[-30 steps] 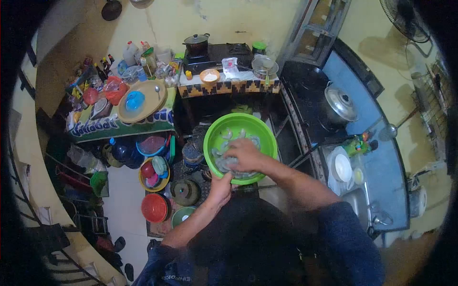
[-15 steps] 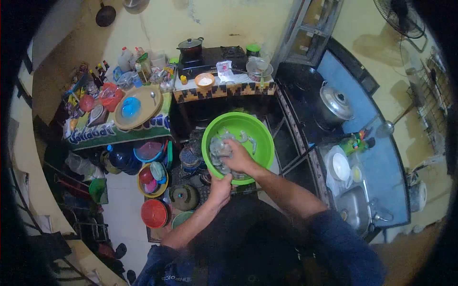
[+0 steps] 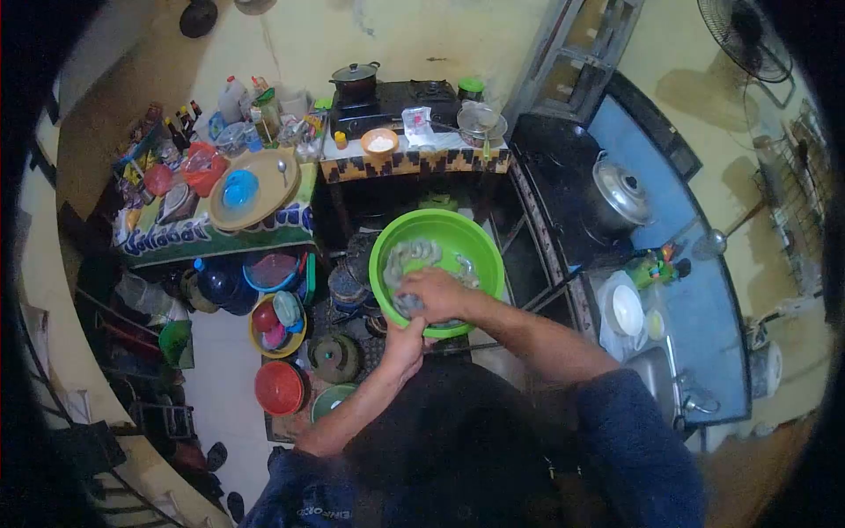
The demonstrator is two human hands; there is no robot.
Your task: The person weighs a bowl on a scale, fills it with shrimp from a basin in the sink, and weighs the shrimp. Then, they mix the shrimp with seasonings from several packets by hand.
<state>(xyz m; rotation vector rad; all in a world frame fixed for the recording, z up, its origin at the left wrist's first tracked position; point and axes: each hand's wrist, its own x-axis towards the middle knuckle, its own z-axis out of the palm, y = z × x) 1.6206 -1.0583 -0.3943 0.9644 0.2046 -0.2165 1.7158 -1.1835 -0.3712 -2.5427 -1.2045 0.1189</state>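
Observation:
A bright green plastic basin (image 3: 493,246) is held in front of my body. Raw grey shrimp (image 3: 412,255) are heaped along its left side, and a few lie apart on the right of the bottom. My left hand (image 3: 408,346) is closed on the near rim, its thumb over the edge. Inside the basin, my right hand (image 3: 433,295) reaches down with curled fingers into the shrimp near the lower left wall. Its fingertips are partly hidden among them.
Ahead stands a stove with a lidded pot (image 3: 356,81); a small orange bowl (image 3: 379,143) sits before it. A large tan tray (image 3: 264,198) rests on the left table. At right are a big steel pot (image 3: 620,192) and a sink (image 3: 650,374). Basins (image 3: 280,388) cover the floor.
My right hand has moved down and slightly left through the shrimp, toward the near wall. My left hand keeps its hold on the rim.

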